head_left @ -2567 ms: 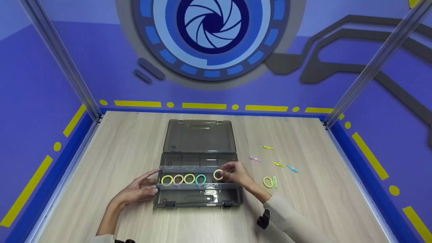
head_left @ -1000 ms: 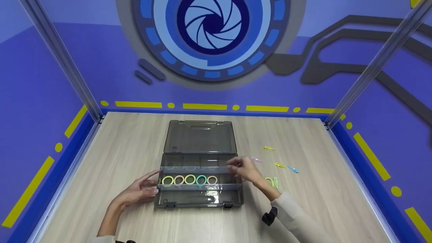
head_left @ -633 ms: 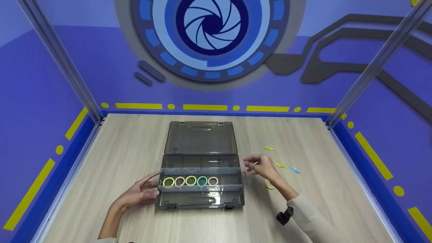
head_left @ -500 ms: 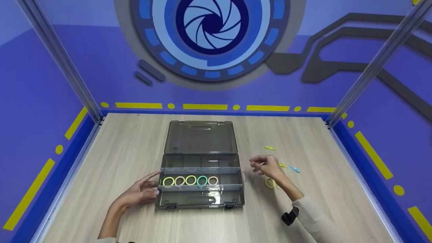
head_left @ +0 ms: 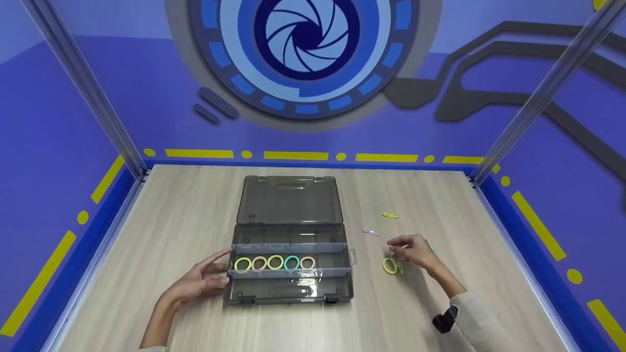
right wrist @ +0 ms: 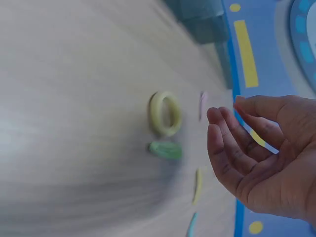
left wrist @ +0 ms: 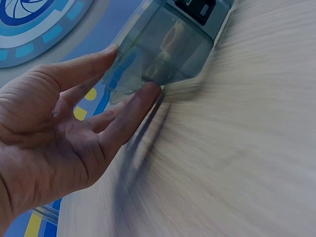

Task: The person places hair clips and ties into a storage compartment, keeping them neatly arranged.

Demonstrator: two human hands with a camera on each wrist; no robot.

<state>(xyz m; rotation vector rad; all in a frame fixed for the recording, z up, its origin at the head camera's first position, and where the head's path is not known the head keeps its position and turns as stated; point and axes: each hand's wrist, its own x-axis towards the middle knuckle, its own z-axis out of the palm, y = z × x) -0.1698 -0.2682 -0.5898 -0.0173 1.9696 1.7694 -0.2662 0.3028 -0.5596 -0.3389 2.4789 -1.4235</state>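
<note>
A smoky see-through organizer box (head_left: 274,289) lies open on the table, its lid (head_left: 288,200) folded back. Several hair ties stand in a row in its middle compartment, among them a teal one (head_left: 285,263). My left hand (head_left: 193,281) touches the box's left side with fingertips and thumb. My right hand (head_left: 414,250), fingers loosely bent, holds nothing. It hovers just behind and right of a loose yellow hair tie (right wrist: 156,113). Beside that tie lies a green hair clip (right wrist: 166,150), partly hidden by the hand in the head view.
A pink clip (head_left: 370,231) and a yellow clip (head_left: 390,215) lie right of the box. Another yellow clip (right wrist: 197,186) and a blue one (right wrist: 192,224) show in the right wrist view. Walls with printed designs (head_left: 303,142) enclose the table.
My right hand has let go of a pale peach hair tie, now at the right end of the row, and moved right, out of the box. My left hand has stayed put.
</note>
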